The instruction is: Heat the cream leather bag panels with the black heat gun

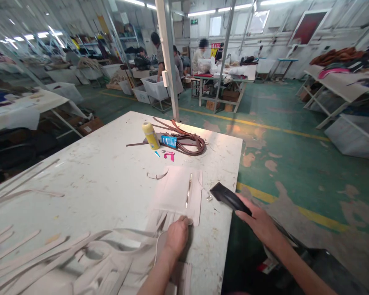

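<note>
A pale pinkish-white leather panel [172,190] lies flat on the table, with a shiny gold-edged zip slot [188,190] along its right part. My left hand [177,232] is closed at the panel's lower right edge. A small pale, shiny bit shows at its fingertips, too small to name. To the right, past the table edge, my right hand [260,219] grips a black handheld tool [229,196] with a wide, flat end. That end points left over the table, apart from the panel. Small metallic pieces [209,196] lie between tool and panel.
Pale leather straps and parts [101,262] are heaped at the lower left. Farther back stand a yellow bottle [150,136], a blue packet [168,141] and coiled brown straps [195,144]. A post [169,61] rises behind the table [110,164]. People work beyond.
</note>
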`<state>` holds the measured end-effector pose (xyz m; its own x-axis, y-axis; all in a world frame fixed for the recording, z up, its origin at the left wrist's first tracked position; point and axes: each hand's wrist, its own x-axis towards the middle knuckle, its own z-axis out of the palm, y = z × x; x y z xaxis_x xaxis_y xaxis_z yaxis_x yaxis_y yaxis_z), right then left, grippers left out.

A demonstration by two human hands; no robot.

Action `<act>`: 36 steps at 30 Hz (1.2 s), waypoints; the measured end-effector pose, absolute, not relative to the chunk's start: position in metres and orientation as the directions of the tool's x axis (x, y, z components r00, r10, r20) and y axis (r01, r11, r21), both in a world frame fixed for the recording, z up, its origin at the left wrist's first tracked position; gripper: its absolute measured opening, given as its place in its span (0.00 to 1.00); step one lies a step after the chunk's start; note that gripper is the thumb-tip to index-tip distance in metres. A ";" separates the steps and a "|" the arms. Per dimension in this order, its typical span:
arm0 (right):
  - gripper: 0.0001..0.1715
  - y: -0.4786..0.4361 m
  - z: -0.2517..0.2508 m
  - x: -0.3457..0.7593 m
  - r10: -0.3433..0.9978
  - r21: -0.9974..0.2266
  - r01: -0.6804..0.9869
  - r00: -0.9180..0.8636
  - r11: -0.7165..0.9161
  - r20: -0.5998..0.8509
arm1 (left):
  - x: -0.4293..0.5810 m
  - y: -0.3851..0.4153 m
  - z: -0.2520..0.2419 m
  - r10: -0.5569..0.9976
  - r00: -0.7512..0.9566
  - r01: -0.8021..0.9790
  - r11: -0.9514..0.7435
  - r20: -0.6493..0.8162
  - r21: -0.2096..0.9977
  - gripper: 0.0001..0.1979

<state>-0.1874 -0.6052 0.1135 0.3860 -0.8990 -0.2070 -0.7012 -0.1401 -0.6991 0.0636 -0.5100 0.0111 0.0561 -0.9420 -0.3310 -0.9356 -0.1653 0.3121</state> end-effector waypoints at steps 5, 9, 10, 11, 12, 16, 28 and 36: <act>0.32 -0.566 0.085 -0.177 -0.775 -0.602 -0.753 0.538 -0.265 -0.332 | 0.073 -0.515 0.007 -0.950 0.041 -0.899 -0.171 -0.310 0.404 0.13; 0.32 -0.541 0.075 -0.154 -0.700 -0.551 -0.758 0.602 -0.349 -0.385 | 0.076 -0.518 0.007 -0.955 0.030 -0.869 -0.171 -0.295 0.464 0.14; 0.33 -0.538 0.074 -0.148 -0.698 -0.542 -0.762 0.601 -0.353 -0.389 | 0.076 -0.518 0.006 -0.957 0.032 -0.863 -0.173 -0.289 0.476 0.13; 0.33 -0.537 0.074 -0.142 -0.700 -0.538 -0.765 0.597 -0.353 -0.391 | 0.078 -0.518 0.005 -0.959 0.036 -0.857 -0.175 -0.283 0.485 0.13; 0.32 -0.538 0.073 -0.137 -0.703 -0.539 -0.767 0.594 -0.349 -0.390 | 0.079 -0.518 0.004 -0.960 0.042 -0.852 -0.179 -0.276 0.492 0.13; 0.33 -0.547 0.067 -0.131 -0.736 -0.530 -0.789 0.553 -0.311 -0.391 | 0.081 -0.513 0.002 -0.963 0.090 -0.845 -0.209 -0.255 0.491 0.12; 0.34 -0.561 0.070 -0.113 -0.644 -0.545 -0.753 0.630 -0.368 -0.434 | 0.016 -0.451 -0.028 -0.987 0.137 -0.978 -0.149 -0.089 0.145 0.15; 0.33 -0.589 0.080 -0.102 -0.550 -0.698 -0.633 0.733 -0.334 -0.401 | 0.013 -0.447 -0.039 -0.991 0.130 -0.991 -0.131 -0.025 0.029 0.11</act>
<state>-0.1017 -0.5888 0.0802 0.7327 -0.5501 -0.4007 -0.6328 -0.3343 -0.6984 0.0126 -0.4471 -0.0388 0.1299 -0.9912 -0.0248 -0.9910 -0.1306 0.0291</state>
